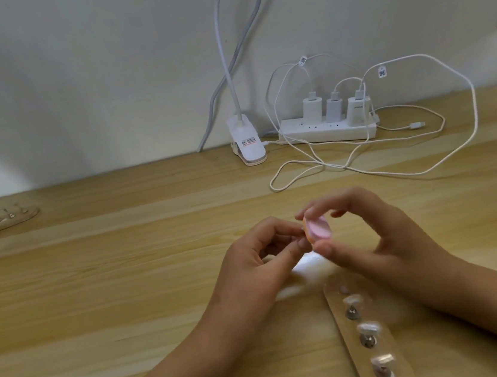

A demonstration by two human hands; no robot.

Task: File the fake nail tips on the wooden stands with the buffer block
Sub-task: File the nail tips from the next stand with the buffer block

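Pale wooden tabletop (111,283) passable at left; long wooden nail-tip stand (354,350) obstructs near right, looped white cables (333,167) behind.

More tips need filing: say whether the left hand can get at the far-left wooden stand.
Probably, with a long stretch: only bare table shows between the left hand and that wooden stand, though its fingers are pinched at the buffer block.

White wall (87,82) behind pale wood desk (96,285); clip lamp (248,144), power strip (328,134), looped cables (475,104).
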